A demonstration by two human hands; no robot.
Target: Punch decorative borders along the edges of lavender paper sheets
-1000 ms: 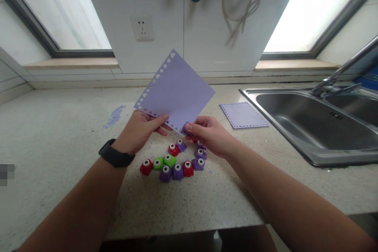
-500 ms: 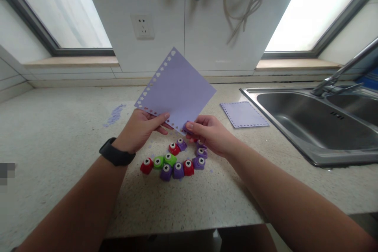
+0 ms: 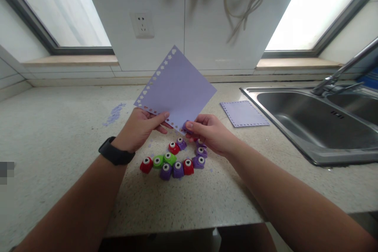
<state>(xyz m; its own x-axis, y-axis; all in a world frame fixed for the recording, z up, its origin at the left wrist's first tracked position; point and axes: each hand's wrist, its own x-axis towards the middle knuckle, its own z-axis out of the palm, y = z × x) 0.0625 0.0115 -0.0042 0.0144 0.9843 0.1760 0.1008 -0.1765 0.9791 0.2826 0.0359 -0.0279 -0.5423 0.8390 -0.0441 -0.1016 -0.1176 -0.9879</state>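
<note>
A sheet of purple paper (image 3: 180, 86) is held up corner-on above the counter, with shaped holes along its upper-left and lower-left edges. My left hand (image 3: 146, 126) pinches the lower-left edge, thumb on top and fingers beneath. My right hand (image 3: 211, 132) grips a small purple craft punch (image 3: 187, 126) at the paper's lowest corner, the thumb pressed on it; the fingers hide much of it. Below the hands sit several more punches: red ones (image 3: 147, 164), green ones (image 3: 158, 161) and purple ones (image 3: 178, 169), with white tops bearing dark shapes.
Right of the hands lies a stack of purple paper (image 3: 245, 114) with punched edges, beside the steel sink (image 3: 289, 126) and its faucet (image 3: 327, 84). A pile of purple paper bits (image 3: 114, 115) lies on the counter (image 3: 59, 145) to the left. A tiled wall (image 3: 165, 27) stands behind.
</note>
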